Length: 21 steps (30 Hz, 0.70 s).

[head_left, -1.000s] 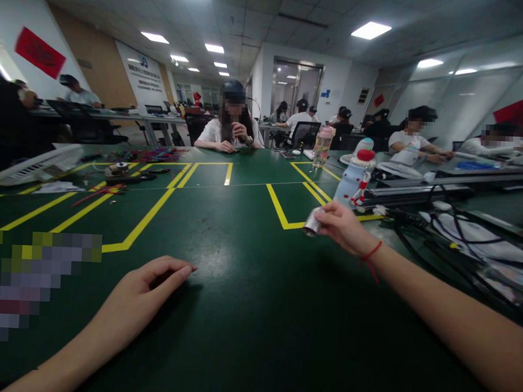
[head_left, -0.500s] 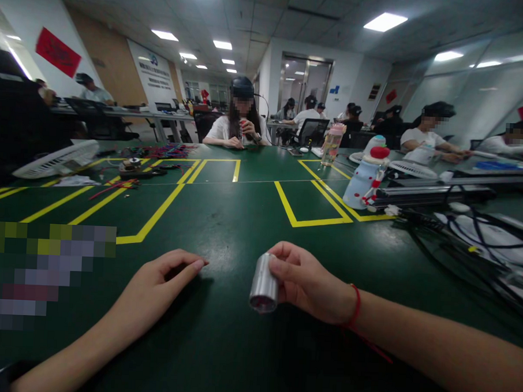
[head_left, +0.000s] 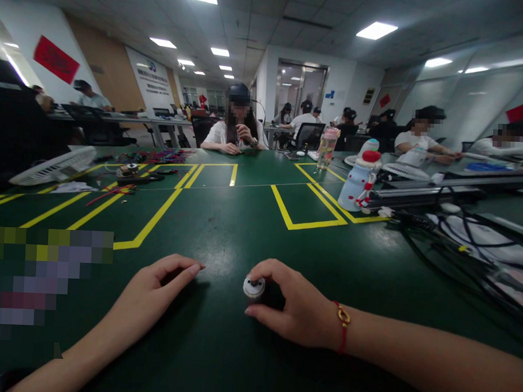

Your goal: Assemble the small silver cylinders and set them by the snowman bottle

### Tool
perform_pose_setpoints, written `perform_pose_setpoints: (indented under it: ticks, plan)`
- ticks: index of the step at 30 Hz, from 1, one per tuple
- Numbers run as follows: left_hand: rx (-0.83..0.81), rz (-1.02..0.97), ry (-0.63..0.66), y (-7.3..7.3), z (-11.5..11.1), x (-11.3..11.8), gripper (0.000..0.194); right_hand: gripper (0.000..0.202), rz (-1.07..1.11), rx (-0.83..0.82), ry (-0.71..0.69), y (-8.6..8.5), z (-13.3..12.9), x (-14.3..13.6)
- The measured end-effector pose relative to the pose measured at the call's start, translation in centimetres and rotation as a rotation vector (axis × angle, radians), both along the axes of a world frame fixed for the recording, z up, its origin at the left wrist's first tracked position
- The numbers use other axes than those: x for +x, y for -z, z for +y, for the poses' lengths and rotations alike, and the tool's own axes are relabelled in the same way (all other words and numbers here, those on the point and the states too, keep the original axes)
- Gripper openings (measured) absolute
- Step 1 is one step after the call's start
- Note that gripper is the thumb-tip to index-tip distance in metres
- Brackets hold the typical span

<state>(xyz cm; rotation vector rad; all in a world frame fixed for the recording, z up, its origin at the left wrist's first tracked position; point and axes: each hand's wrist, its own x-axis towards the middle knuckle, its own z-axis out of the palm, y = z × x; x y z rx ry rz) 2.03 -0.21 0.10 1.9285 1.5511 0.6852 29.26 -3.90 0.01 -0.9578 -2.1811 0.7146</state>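
My right hand (head_left: pixel 294 301) has its fingers and thumb around a small cylindrical motor (head_left: pixel 254 289) just above or on the green table. The motor's round whitish end, with dark holes and a small part in its middle, faces up. My fingertips touch its far rim, and the thumb lies along the near side. Most of its body is in shadow or hidden, so I cannot tell whether it rests on the table. My left hand (head_left: pixel 165 281) lies on the table to the left, thumb and forefinger tips together. Nothing shows between them.
Yellow tape (head_left: pixel 156 217) marks boxes on the table (head_left: pixel 226 217). To the right are a light blue bottle (head_left: pixel 352 185), a pink-lidded bottle (head_left: pixel 328 148), metal rails and black cables (head_left: pixel 470 268). Wires and parts (head_left: pixel 130 173) lie at the left. A person (head_left: pixel 236 128) sits opposite.
My right hand has turned the motor from a tilted hold, silver side showing, to whitish end up, and lowered it slightly. My left hand has barely moved.
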Motion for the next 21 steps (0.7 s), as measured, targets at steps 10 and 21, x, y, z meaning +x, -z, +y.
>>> perform_pose_setpoints:
  ticks: [10,21]
  plan:
    - [0.204,0.026,0.231,-1.6,-1.9,3.0,0.026,0.052,0.027,-0.123,0.077,0.3,-0.1,-0.3]
    - [0.201,-0.118,0.414,-3.6,-2.0,7.7,0.014,0.051,0.022,-0.140,0.068,0.8,0.1,-0.2]
